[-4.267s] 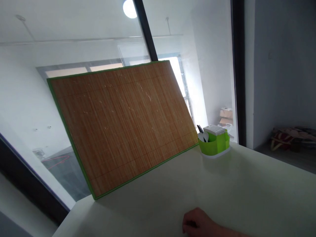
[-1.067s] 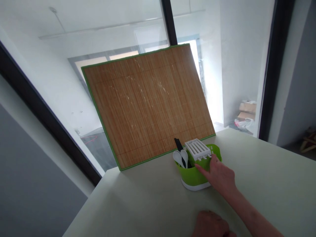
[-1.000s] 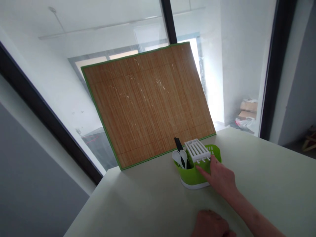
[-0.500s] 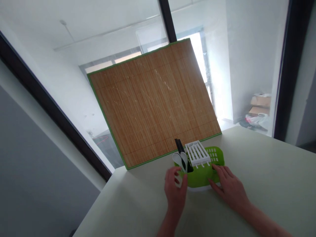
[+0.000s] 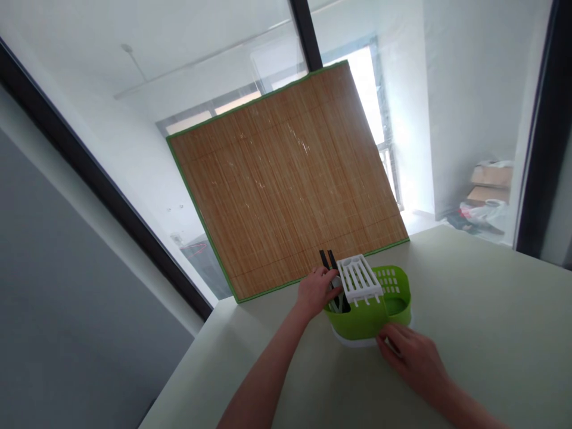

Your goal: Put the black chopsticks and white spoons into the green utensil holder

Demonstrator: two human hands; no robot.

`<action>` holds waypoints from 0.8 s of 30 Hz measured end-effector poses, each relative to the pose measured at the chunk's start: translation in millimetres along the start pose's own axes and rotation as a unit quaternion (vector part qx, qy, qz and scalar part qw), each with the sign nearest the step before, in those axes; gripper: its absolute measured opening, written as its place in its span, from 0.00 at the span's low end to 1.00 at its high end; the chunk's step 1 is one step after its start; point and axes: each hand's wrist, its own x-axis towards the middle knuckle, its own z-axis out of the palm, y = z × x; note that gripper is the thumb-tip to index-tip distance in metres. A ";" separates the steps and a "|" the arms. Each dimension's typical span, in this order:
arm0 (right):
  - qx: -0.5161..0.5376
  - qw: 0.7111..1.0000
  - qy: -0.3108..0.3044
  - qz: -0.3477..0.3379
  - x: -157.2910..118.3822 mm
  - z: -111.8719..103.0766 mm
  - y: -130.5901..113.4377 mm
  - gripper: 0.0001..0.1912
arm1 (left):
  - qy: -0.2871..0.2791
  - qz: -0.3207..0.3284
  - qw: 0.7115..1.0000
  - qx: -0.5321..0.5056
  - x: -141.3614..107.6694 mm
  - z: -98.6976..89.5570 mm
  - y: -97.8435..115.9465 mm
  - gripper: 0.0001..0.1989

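Observation:
A green plastic cutlery caddy (image 5: 360,326) with a white base stands on the table. Two white spoons (image 5: 338,285) and several black chopsticks (image 5: 333,260) stand in its left compartment. My left hand (image 5: 313,292) reaches over that compartment, thumb and fingers closed around the spoon heads, partly hiding them and the chopsticks. A white slotted rack (image 5: 360,279) with small hooks sits across the caddy's middle. At the caddy's lower front right, my right hand (image 5: 413,356) rests with curled fingers, thumb and fingertips against its edge.
Behind the caddy, a bamboo mat (image 5: 286,185) with green edging leans on a glass wall with a dark frame bar (image 5: 306,33). The pale table (image 5: 482,333) extends on both sides. Cardboard boxes (image 5: 491,176) are piled beyond the glass.
My left hand has moved up from the caddy's front left onto the spoons and closed there. My right hand has slid down from the caddy's right rim to its lower front. The chopsticks have spread apart.

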 end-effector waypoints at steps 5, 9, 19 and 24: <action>0.065 0.988 -0.133 -0.048 -10.3 19.7 -19.3 0.08 | -0.021 0.035 0.999 0.014 -0.2 0.4 -3.3 0.15; 0.066 0.980 -0.175 -0.064 -14.8 27.7 -25.6 0.09 | -0.019 0.046 0.999 -0.009 -1.4 1.8 -6.0 0.15; 0.079 0.973 -0.211 -0.044 -12.8 34.2 -16.5 0.08 | 0.099 -0.043 0.990 -0.094 12.5 -32.7 -27.4 0.19; 0.084 0.971 -0.218 -0.050 -15.6 34.2 -15.6 0.09 | 0.142 -0.115 0.976 -0.119 9.9 -71.7 -50.2 0.15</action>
